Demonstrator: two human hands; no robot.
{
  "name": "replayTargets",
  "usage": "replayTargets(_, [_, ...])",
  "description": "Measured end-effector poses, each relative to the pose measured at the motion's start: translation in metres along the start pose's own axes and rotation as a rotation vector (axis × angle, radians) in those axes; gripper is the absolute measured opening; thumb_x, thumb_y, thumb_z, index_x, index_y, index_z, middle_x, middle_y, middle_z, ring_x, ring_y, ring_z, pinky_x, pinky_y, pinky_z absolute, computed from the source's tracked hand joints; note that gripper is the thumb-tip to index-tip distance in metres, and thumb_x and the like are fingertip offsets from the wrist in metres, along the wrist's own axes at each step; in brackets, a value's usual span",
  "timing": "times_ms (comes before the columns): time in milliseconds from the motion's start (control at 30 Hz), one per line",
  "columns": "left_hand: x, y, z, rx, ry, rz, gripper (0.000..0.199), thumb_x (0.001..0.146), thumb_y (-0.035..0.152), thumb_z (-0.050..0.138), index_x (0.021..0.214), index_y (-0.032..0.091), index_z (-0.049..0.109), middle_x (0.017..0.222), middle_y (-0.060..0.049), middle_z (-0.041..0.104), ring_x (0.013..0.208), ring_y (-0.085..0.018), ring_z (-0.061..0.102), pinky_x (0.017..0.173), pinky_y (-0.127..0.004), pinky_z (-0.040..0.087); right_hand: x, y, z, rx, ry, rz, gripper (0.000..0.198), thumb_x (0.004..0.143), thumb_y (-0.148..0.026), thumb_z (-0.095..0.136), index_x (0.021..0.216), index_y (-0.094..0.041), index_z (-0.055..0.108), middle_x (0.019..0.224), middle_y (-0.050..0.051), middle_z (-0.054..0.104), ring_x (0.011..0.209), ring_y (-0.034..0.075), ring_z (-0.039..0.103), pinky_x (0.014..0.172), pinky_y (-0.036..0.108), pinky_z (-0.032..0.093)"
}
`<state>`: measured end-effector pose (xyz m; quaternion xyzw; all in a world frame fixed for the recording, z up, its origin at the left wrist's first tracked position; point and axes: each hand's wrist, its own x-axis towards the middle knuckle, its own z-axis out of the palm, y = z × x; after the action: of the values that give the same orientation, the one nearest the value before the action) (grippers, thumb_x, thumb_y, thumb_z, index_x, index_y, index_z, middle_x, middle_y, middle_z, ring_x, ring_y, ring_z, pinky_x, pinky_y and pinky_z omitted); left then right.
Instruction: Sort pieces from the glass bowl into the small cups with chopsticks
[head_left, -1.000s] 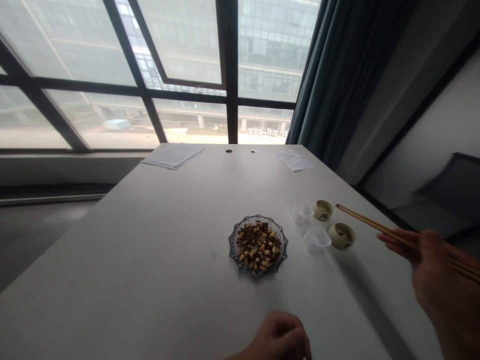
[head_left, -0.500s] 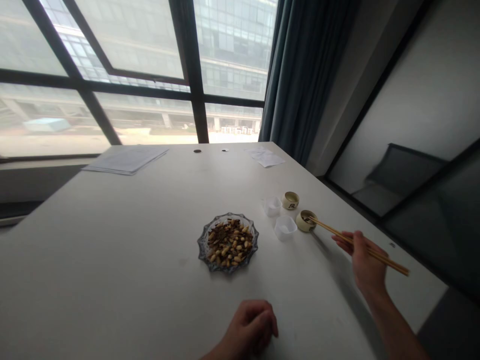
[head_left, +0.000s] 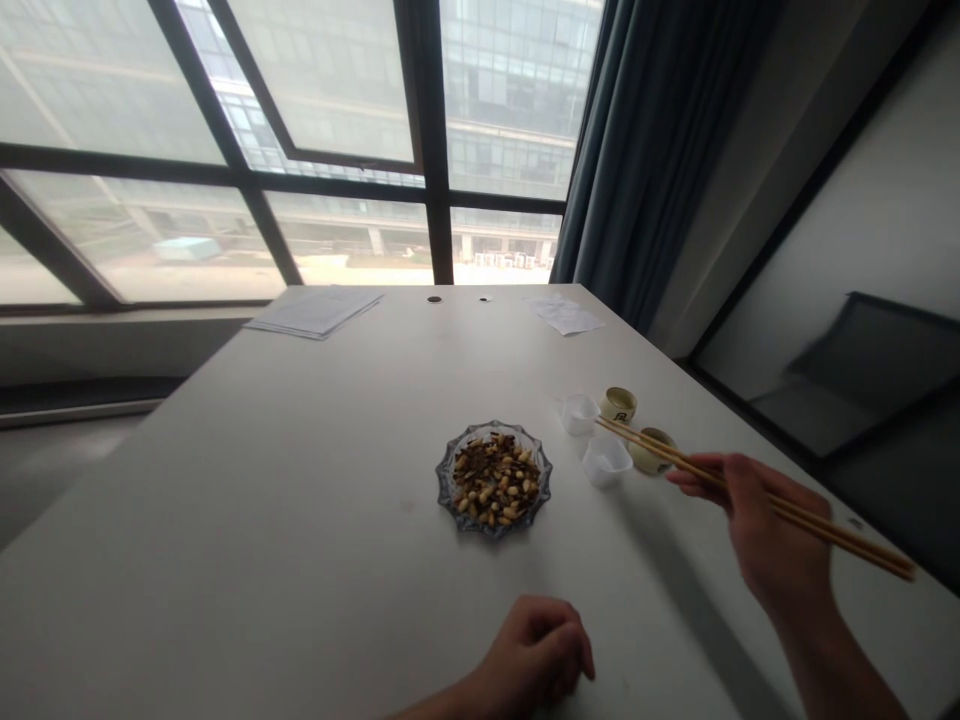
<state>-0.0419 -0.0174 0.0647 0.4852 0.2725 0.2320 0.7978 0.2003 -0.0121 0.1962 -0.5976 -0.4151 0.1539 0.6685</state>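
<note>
My right hand (head_left: 784,530) grips a pair of wooden chopsticks (head_left: 862,546). Their tips hang over the area between a clear plastic cup (head_left: 580,414) and the small ceramic cups, and I cannot make out anything pinched between them. The nearer ceramic cup (head_left: 654,452) is partly covered by the chopsticks. Behind it stands the other ceramic cup (head_left: 619,402), with a dark character on its side. A second clear plastic cup (head_left: 607,462) is closer to me. My left hand (head_left: 544,650) rests on the table with fingers curled closed, beside nothing but tabletop.
A scalloped glass plate (head_left: 445,490) holds a mix of peanuts (head_left: 495,495) and dark seeds (head_left: 480,458). Stacked papers (head_left: 319,312) lie at the far left of the white table (head_left: 300,480), and crumpled sheets (head_left: 566,315) at the far right. Windows and a curtain stand beyond.
The chopstick tips have come up out of the nearer ceramic cup and moved left toward the plastic cups. My view has turned left, shifting everything rightward. My left hand stays curled.
</note>
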Motion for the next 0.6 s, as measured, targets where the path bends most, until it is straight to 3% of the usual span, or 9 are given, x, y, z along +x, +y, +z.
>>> replayTargets(133, [0.001, 0.000, 0.000, -0.010, -0.016, -0.010, 0.059, 0.079, 0.072, 0.068, 0.064, 0.014, 0.063, 0.047, 0.003, 0.046, 0.043, -0.008, 0.035, 0.048, -0.024, 0.025, -0.002, -0.030, 0.045, -0.084, -0.284, -0.006, 0.038, 0.093, -0.052, 0.072, 0.090, -0.015, 0.080, 0.075, 0.010, 0.081, 0.065, 0.024, 0.079, 0.065, 0.031, 0.067])
replayTargets(300, [0.001, 0.000, 0.000, -0.031, -0.040, -0.034, 0.069, 0.073, 0.082, 0.067, 0.064, 0.013, 0.064, 0.048, 0.003, 0.047, 0.044, -0.008, 0.037, 0.047, -0.024, 0.024, 0.005, -0.049, 0.095, -0.210, -0.641, -0.001, 0.041, 0.099, -0.051, 0.063, 0.081, -0.018, 0.080, 0.077, 0.008, 0.081, 0.070, 0.023, 0.079, 0.066, 0.030, 0.063])
replayTargets(433, [0.001, 0.001, -0.002, -0.025, -0.046, -0.042, 0.073, 0.072, 0.084, 0.068, 0.065, 0.012, 0.065, 0.054, 0.000, 0.052, 0.047, -0.008, 0.040, 0.049, -0.024, 0.025, 0.007, -0.060, 0.117, -0.307, -0.757, -0.005, 0.045, 0.101, -0.049, 0.059, 0.068, -0.021, 0.074, 0.071, 0.005, 0.080, 0.067, 0.022, 0.078, 0.063, 0.030, 0.060])
replayTargets(600, [0.004, 0.001, -0.003, -0.017, -0.049, -0.048, 0.075, 0.067, 0.088, 0.071, 0.061, 0.013, 0.061, 0.063, -0.003, 0.056, 0.056, -0.010, 0.044, 0.055, -0.024, 0.031, 0.003, -0.059, 0.121, -0.369, -0.841, 0.090, 0.044, 0.099, -0.051, 0.059, 0.070, -0.021, 0.074, 0.069, 0.004, 0.078, 0.069, 0.023, 0.077, 0.067, 0.032, 0.059])
